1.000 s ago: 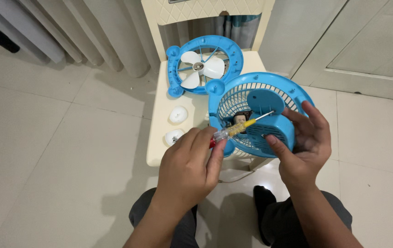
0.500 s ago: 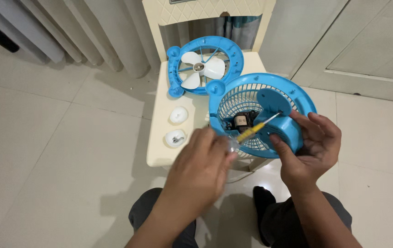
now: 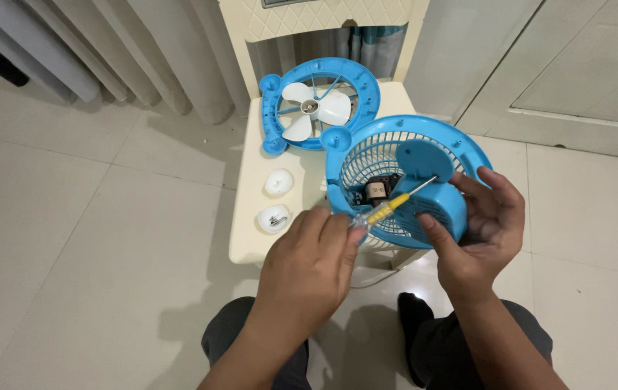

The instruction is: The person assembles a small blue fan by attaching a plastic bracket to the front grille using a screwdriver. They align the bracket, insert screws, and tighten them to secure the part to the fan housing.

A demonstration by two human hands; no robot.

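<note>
The floor (image 3: 71,217) was laid in pale glossy tiles, with light curtains (image 3: 143,50) at upper left and a white panelled door (image 3: 598,72) at right. A cream plastic chair (image 3: 247,231) carried two small white round caps (image 3: 279,182) and a blue round front grille with a white three-blade propeller (image 3: 320,105). The left hand (image 3: 309,271) was clenched around a screwdriver with a clear-and-yellow handle (image 3: 381,211), whose tip met the blue motor cover. The right hand (image 3: 479,235) grasped the blue round rear fan housing with white mesh (image 3: 403,184), tilted above the chair's front edge.
</note>
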